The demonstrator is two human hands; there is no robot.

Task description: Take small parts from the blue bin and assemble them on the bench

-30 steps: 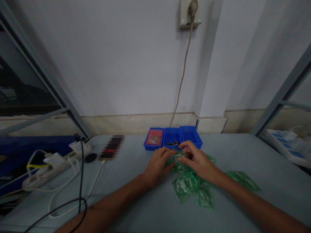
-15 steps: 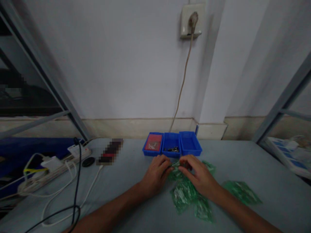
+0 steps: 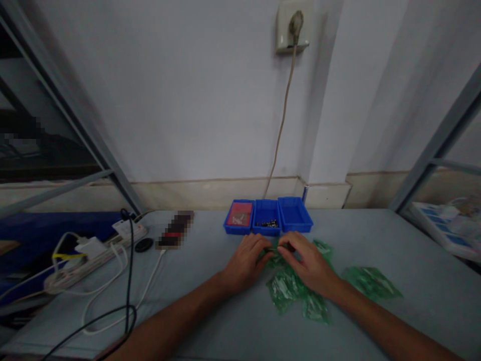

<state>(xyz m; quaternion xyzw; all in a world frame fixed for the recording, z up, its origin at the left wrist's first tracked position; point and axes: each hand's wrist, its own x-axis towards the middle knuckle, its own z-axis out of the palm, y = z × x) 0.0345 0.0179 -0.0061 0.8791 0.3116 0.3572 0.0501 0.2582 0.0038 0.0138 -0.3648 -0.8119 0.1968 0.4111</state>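
My left hand (image 3: 250,260) and my right hand (image 3: 306,260) meet just in front of the blue bins, fingers closed in pinches. Between the fingertips is a green plastic bag (image 3: 273,249), gripped from both sides; most of it, and whatever it may contain, is hidden by the fingers. Under and beside my right hand lie several more crumpled green plastic bags (image 3: 283,290), see-through and shiny. Another green bag (image 3: 372,282) rests apart, to the right of my right forearm.
Three blue bins stand behind my hands: the left bin (image 3: 227,228) holds a red card and a small clear packet, the middle bin (image 3: 266,208) small metal parts. At left are a blurred-out phone (image 3: 175,230), a black disc (image 3: 144,245), a power strip (image 3: 71,273) and loose cables.
The view has shifted slightly, so the bins and table sit a little higher. Both hands stay together at the green bag, with small finger movements.
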